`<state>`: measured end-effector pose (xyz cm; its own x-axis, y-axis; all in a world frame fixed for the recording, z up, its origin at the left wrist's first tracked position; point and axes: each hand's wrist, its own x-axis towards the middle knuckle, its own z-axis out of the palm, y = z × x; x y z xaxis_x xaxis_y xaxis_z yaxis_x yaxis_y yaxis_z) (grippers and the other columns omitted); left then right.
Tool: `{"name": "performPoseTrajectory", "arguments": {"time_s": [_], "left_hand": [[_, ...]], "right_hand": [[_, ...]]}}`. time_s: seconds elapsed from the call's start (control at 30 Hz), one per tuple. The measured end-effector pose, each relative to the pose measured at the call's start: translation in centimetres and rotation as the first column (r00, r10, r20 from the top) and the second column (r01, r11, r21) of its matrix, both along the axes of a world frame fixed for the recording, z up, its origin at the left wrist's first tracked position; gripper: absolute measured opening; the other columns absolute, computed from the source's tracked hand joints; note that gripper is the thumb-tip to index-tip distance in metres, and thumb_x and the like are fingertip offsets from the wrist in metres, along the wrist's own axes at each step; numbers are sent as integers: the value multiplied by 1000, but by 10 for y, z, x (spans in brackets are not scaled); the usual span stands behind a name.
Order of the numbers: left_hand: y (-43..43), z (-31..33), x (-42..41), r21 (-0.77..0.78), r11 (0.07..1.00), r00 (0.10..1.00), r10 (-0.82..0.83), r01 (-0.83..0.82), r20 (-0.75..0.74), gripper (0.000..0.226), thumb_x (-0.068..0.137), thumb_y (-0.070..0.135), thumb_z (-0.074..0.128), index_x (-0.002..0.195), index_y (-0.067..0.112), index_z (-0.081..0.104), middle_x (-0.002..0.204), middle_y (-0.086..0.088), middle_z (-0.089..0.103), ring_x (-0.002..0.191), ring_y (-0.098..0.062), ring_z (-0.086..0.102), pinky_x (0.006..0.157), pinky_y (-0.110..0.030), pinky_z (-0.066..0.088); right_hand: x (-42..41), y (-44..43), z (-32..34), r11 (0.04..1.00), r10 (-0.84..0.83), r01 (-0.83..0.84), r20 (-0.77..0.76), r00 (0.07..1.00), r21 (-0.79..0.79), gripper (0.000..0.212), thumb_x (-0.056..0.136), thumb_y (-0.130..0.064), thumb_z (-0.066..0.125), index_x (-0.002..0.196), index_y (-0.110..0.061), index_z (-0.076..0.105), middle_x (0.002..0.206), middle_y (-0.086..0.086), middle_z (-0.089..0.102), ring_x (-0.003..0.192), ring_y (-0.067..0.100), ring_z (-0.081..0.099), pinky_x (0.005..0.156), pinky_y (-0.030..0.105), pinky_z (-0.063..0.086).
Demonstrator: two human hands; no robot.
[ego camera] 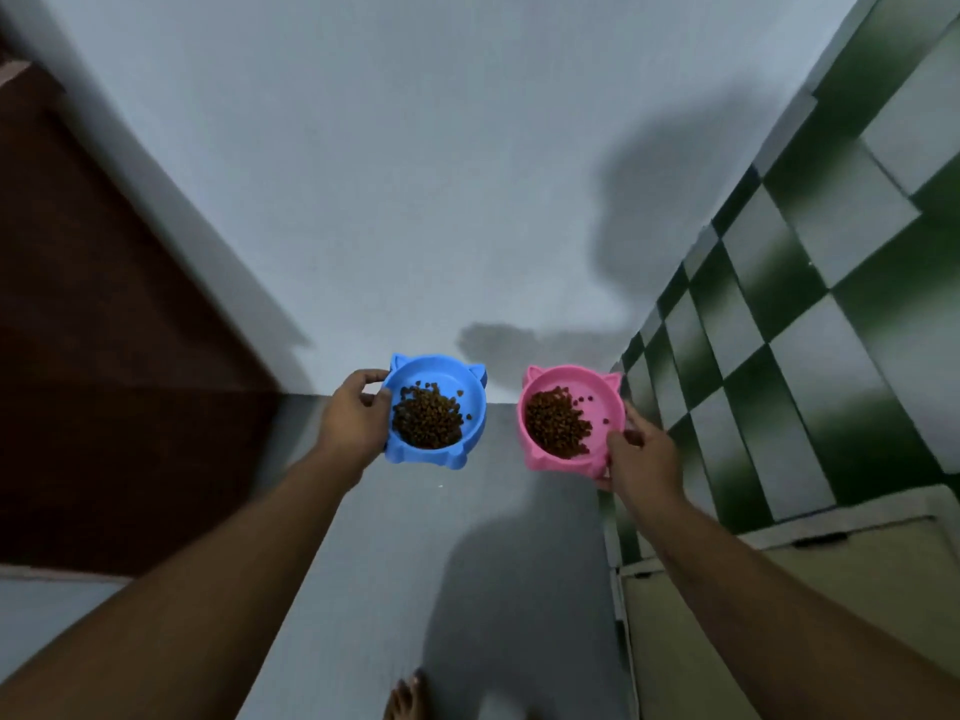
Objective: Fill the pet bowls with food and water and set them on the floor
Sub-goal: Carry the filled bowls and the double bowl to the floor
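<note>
**Blue and pink feed bowls carried, one in each hand**

Furthest left of the blue bowl stands a dark brown wooden door (104,330).

The left hand (353,423) grips the left rim of the blue plastic cat-eared bowl (436,363), with the thumb over the upper edge and the fingers curled beneath. The bowl is held roughly level and holds a heap of brown dry kibble (428,423), lying mainly in its lower half.

Below the blue bowl lies the grey floor (389,563), and further down a bare foot (405,698) rests on it at the frame edge. Behind the blue bowl rises a plain pale grey wall (415,148).

Right of the blue bowl, and apart from it, is a pink plastic cat-eared bowl (597,397). Its own brown kibble (556,423) is banked toward its left side. The right hand (644,465) grips this bowl at its lower right rim, thumb on top and fingers under.

Further right is a green-and-white chequered tiled wall (779,304). A cream cabinet (779,589) stands below it.
</note>
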<state>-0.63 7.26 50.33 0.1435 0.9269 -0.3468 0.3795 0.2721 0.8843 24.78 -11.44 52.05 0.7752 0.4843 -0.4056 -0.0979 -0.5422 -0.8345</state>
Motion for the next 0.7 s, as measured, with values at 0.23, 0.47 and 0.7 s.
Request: {"name": "performPoseTrajectory", "arguments": {"time_s": [0.23, 0.47, 0.7], "left_hand": [[61, -144, 38, 26, 999, 1000, 22, -22, 15, 15, 100, 23, 57, 100, 37, 63, 90, -11, 71, 82, -32, 73, 70, -60, 62], [105, -335, 60, 18, 994, 994, 110, -110, -18, 9, 83, 37, 58, 89, 35, 64, 93, -7, 73, 85, -31, 73, 75, -59, 61], [135, -464, 85, 63, 993, 990, 105, -99, -91, 10, 95, 21, 58, 97, 28, 65, 93, -10, 73, 83, -33, 72, 78, -55, 61]], "right_hand": [[36, 74, -149, 998, 61, -60, 22, 998, -34, 43, 96, -18, 59, 133, -41, 56, 105, 0, 70, 79, 22, 72, 67, 46, 63], [67, 121, -317, 997, 48, -47, 15, 999, -58, 42, 98, -12, 55, 136, -30, 56, 107, 2, 65, 80, 23, 70, 67, 46, 63], [86, 159, -467, 998, 56, -56, -12, 998, -27, 45, 97, -13, 58, 138, -30, 56, 102, 3, 68, 80, 26, 71, 69, 53, 62]]}}
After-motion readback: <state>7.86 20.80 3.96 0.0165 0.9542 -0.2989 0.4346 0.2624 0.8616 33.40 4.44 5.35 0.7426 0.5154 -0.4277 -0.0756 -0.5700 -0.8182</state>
